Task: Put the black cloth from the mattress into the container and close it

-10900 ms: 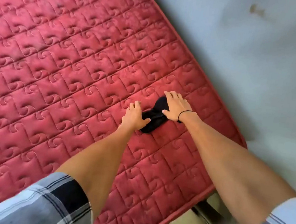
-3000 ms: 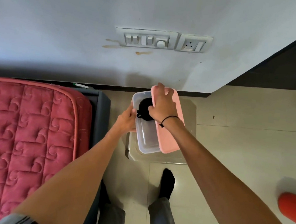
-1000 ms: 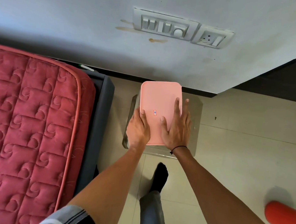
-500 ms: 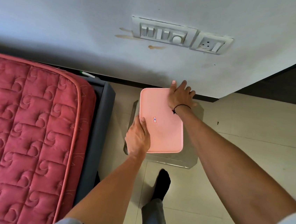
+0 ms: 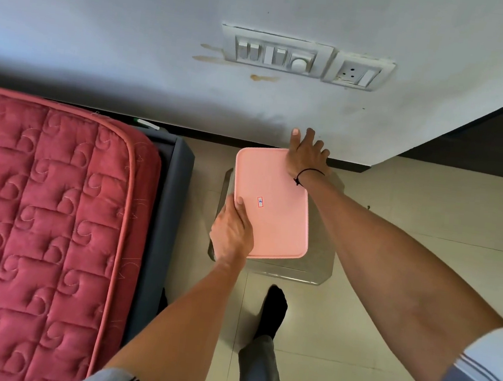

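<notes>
A corner of the pink lid may be sitting unseated, so the container could pop open if pressure is uneven. The left hand is gripping the lid's near left edge; the right hand is pressing flat on its far right corner. The black cloth is hidden, presumably inside.

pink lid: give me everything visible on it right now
The pink lid is a flat rounded rectangle, apparently matte plastic, with a raised rim and a small red-bordered sticker near its middle. It lies level on top of the container, hiding it fully, on a small glossy stand beside the bed. The left hand grips its near left edge, thumb on top; the right hand presses its far right corner.
</notes>
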